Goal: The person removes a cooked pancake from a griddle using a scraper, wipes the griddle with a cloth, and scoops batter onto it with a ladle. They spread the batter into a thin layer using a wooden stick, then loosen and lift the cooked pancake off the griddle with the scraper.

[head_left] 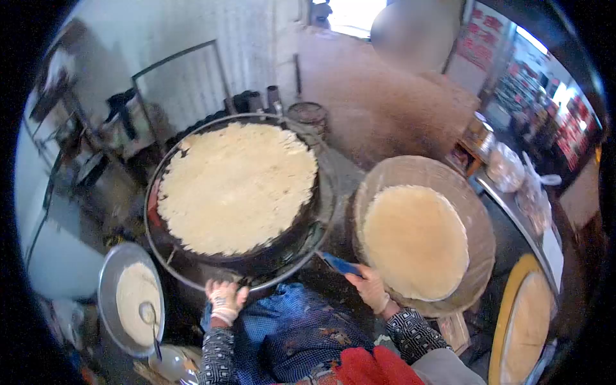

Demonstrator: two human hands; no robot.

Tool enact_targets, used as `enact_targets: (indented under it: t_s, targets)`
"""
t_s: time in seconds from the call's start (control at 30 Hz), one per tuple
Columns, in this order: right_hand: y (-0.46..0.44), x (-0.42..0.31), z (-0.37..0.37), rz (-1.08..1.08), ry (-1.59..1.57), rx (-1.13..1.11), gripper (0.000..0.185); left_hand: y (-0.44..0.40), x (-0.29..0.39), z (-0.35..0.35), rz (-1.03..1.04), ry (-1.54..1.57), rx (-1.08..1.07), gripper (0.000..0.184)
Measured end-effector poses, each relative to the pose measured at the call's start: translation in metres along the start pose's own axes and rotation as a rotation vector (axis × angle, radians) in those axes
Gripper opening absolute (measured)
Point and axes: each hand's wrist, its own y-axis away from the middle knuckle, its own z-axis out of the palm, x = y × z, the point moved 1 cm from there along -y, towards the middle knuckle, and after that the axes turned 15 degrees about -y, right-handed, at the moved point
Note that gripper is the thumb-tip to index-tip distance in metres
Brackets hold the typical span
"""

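Note:
A large pale round flatbread (237, 186) lies on a round dark griddle inside a metal ring (168, 273). My left hand (224, 299), in a thin clear glove, rests at the ring's near edge with its fingers stretched out and nothing in them. In my right hand (369, 289), also gloved, is a flat blue-handled scraper (340, 264). Its tip points toward the griddle's near right edge. Beside that hand, a wide shallow basket (475, 256) holds a second round flatbread (417, 244), lightly browned.
At the lower left stands a metal basin (110, 314) of pale batter with a ladle (148, 314) in it. A yellow-rimmed round board (507, 321) is at the lower right. Plastic bags (532, 199) sit on the right-hand counter. A low brown wall (366, 90) rises behind.

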Motion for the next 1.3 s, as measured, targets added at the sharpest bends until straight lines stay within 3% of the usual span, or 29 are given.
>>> enact_targets:
  t_s: [0.03,0.17,0.27,0.3,0.37,0.43,0.47,0.5,0.57,0.63,0.7,0.73,0.87,1.0,1.07,1.23,1.3]
  targets:
    - [-0.019,-0.002,0.008,-0.176,0.169,-0.059,0.034,0.006,0.023,-0.006,-0.019,0.074,0.088,0.043]
    - [-0.076,-0.008,0.062,-0.767,0.6,-0.287,0.046,-0.007,0.073,-0.028,-0.086,0.103,-0.051,0.049]
    - [-0.11,-0.02,0.096,-0.85,0.786,-0.347,0.031,-0.01,0.083,-0.028,-0.048,0.161,-0.091,0.048]
    - [-0.118,-0.021,0.104,-0.875,0.847,-0.362,0.029,-0.009,0.081,-0.029,-0.035,0.265,-0.041,0.044]
    - [-0.136,-0.012,0.113,-0.86,0.925,-0.406,0.025,-0.011,0.065,-0.034,-0.018,0.373,0.131,0.052]
    - [-0.149,-0.008,0.121,-0.842,0.957,-0.418,0.025,-0.034,0.038,-0.071,-0.108,0.264,0.222,0.073]
    - [-0.155,-0.013,0.123,-0.833,0.969,-0.408,0.026,-0.047,0.026,-0.082,-0.141,0.203,0.222,0.096]
    - [-0.159,-0.013,0.125,-0.836,0.917,-0.37,0.027,-0.064,0.017,-0.094,-0.214,0.126,0.199,0.107]
    - [-0.172,-0.016,0.124,-0.845,0.816,-0.295,0.027,-0.107,0.004,-0.117,-0.224,0.083,0.003,0.111]
    - [-0.174,-0.031,0.124,-0.883,0.755,-0.251,0.028,-0.134,-0.003,-0.106,-0.134,-0.002,-0.012,0.092]
    - [-0.17,-0.042,0.119,-0.883,0.691,-0.235,0.028,-0.149,-0.008,-0.083,-0.073,-0.076,-0.144,0.055]
    - [-0.166,-0.05,0.115,-0.867,0.698,-0.243,0.029,-0.154,-0.01,-0.074,-0.064,-0.072,-0.142,0.023]
    - [-0.144,-0.037,0.099,-0.847,0.73,-0.336,0.029,-0.173,-0.025,-0.063,-0.078,-0.138,0.106,0.009]
    - [-0.148,-0.025,0.11,-0.788,0.889,-0.556,0.038,-0.211,-0.044,-0.11,-0.131,-0.111,0.243,0.003]
    - [-0.168,-0.019,0.133,-0.724,1.003,-0.653,0.048,-0.229,-0.054,-0.129,-0.13,-0.125,0.301,0.005]
    - [-0.247,-0.007,0.226,-0.759,1.073,-0.651,0.043,-0.266,-0.075,-0.151,-0.134,-0.189,0.35,0.015]
    - [-0.28,-0.018,0.266,-0.646,1.088,-0.68,0.041,-0.28,-0.081,-0.163,-0.09,-0.215,0.346,0.014]
